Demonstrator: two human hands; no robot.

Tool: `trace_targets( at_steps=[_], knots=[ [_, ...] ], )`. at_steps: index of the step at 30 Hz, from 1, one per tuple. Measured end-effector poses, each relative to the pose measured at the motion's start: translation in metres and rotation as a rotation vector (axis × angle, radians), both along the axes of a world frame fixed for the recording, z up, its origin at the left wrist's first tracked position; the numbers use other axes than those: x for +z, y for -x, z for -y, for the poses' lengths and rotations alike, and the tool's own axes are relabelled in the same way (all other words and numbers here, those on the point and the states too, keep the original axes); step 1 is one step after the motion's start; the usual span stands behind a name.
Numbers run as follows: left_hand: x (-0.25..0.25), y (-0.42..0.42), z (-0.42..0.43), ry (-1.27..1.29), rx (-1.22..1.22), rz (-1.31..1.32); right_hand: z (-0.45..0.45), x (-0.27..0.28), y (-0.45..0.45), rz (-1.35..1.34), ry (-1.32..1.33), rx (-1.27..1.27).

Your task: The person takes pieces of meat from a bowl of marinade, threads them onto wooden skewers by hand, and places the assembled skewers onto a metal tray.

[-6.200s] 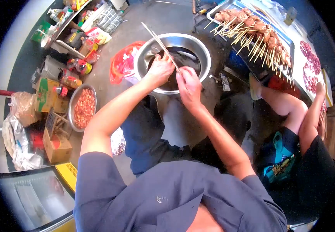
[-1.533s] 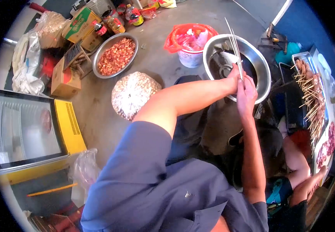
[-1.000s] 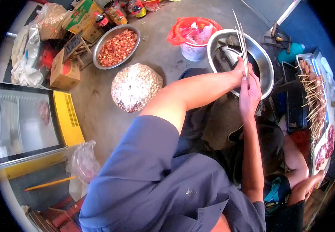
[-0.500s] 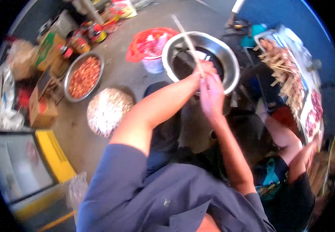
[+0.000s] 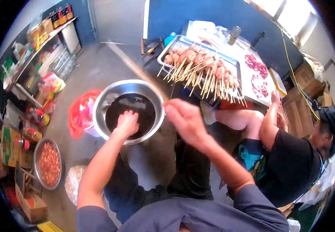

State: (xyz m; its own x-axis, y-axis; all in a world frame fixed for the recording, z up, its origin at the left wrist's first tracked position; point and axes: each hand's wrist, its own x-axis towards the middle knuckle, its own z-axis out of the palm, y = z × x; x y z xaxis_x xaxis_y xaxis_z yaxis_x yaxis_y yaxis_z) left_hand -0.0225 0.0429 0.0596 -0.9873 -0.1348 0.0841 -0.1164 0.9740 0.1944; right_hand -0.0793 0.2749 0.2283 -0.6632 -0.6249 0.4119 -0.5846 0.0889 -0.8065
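My left hand (image 5: 127, 123) is over the dark liquid in a steel basin (image 5: 98, 112), its fingers apart and nothing seen in them; the fingertips meet the dark surface. Just past the basin's right rim, my right hand (image 5: 183, 118) is closed round thin sticks (image 5: 136, 69), which point up and left and are blurred. Beyond it, a metal tray (image 5: 238, 69) holds many skewers of meat (image 5: 210, 63), their bare stick ends hanging over the near edge.
A person (image 5: 291, 162) sits at the right by a white table (image 5: 248, 96) bearing small red meat pieces (image 5: 257, 69). On the left stand a red-bagged bucket (image 5: 83, 116), a bowl of red chunks (image 5: 49, 164), a bag of pale pieces (image 5: 74, 183), bottles (image 5: 36, 116) and a shelf (image 5: 40, 48).
The view has swung to the right. My hands, together on the sticks before, are now apart: the left has let go and lowered into the basin, while the right has moved right with the sticks.
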Motion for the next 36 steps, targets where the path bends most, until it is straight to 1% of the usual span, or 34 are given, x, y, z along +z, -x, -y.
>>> trace_targets(
  at_steps=[1,2,3,4,6,7,8,9,10,11,12,14,15,16,18,20,22,24,26,27,28,30,31,34,36],
  knots=[
    [0.0,-0.001,0.0,-0.012,-0.014,0.005,-0.012,0.021,0.01,0.117,-0.012,-0.018],
    [-0.002,-0.001,0.001,-0.014,-0.018,0.03,-0.023,0.038,0.023,0.178,-0.049,-0.056],
    [-0.003,-0.002,0.002,-0.034,-0.03,0.044,-0.033,0.037,0.044,0.027,-0.011,-0.083],
    [-0.004,-0.003,0.002,-0.055,-0.041,0.061,-0.04,0.054,0.051,0.054,-0.04,-0.204],
    [0.0,-0.006,0.001,-0.1,-0.067,0.096,-0.057,0.067,0.087,-0.103,-0.057,-0.302],
    [-0.003,-0.006,0.002,-0.11,-0.079,0.116,-0.063,0.061,0.117,-0.126,-0.002,-0.361],
    [0.007,-0.009,-0.002,-0.136,-0.066,0.15,-0.067,0.076,0.131,-0.052,-0.102,-0.487],
    [0.005,-0.011,0.0,-0.156,-0.088,0.141,-0.07,0.077,0.155,-0.146,-0.065,-0.534],
    [0.002,-0.013,0.004,-0.176,-0.107,0.132,-0.078,0.077,0.182,-0.026,-0.108,-0.571],
    [0.004,-0.014,0.006,-0.191,-0.118,0.14,-0.084,0.08,0.204,-0.108,-0.194,-0.627],
    [0.008,-0.017,0.006,-0.216,-0.159,0.043,-0.091,0.077,0.233,-0.139,-0.273,-0.685],
    [0.007,-0.018,0.014,-0.228,-0.149,0.097,-0.103,0.071,0.286,-0.247,-0.381,-0.712],
    [0.007,-0.016,0.019,-0.237,-0.156,0.106,-0.107,0.067,0.312,-0.249,-0.464,-0.746],
    [0.006,-0.015,0.021,-0.263,-0.153,0.024,-0.114,0.06,0.341,-0.25,-0.548,-0.777],
    [0.009,-0.007,0.027,-0.318,-0.135,0.01,-0.116,0.048,0.383,-0.247,-0.602,-0.828],
    [0.011,0.007,0.03,-0.327,-0.09,0.033,-0.112,0.042,0.412,-0.28,-0.704,-0.86],
    [0.007,0.015,0.034,-0.25,-0.056,0.053,-0.104,0.029,0.438,-0.302,-0.739,-0.863],
    [0.012,0.028,0.036,-0.244,-0.007,0.078,-0.099,0.019,0.465,-0.325,-0.769,-0.867],
    [0.01,0.038,0.044,-0.248,0.076,-0.023,-0.094,0.011,0.488,-0.38,-0.875,-0.863],
    [0.011,0.043,0.047,-0.283,0.076,-0.071,-0.091,0.008,0.5,-0.374,-0.889,-0.857],
    [0.01,0.046,0.05,-0.28,0.081,-0.061,-0.089,0.005,0.508,-0.336,-0.892,-0.881],
    [0.005,0.054,0.055,-0.26,0.069,-0.1,-0.089,-0.002,0.53,-0.345,-0.925,-0.86],
    [0.004,0.057,0.056,-0.264,0.072,-0.084,-0.095,-0.015,0.558,-0.326,-0.945,-0.848],
    [0.0,0.062,0.06,-0.31,0.067,-0.034,-0.103,-0.024,0.579,-0.415,-1.009,-0.695],
    [0.0,0.065,0.062,-0.322,0.009,-0.08,-0.101,-0.029,0.572,-0.499,-0.901,-0.756]
  ],
)
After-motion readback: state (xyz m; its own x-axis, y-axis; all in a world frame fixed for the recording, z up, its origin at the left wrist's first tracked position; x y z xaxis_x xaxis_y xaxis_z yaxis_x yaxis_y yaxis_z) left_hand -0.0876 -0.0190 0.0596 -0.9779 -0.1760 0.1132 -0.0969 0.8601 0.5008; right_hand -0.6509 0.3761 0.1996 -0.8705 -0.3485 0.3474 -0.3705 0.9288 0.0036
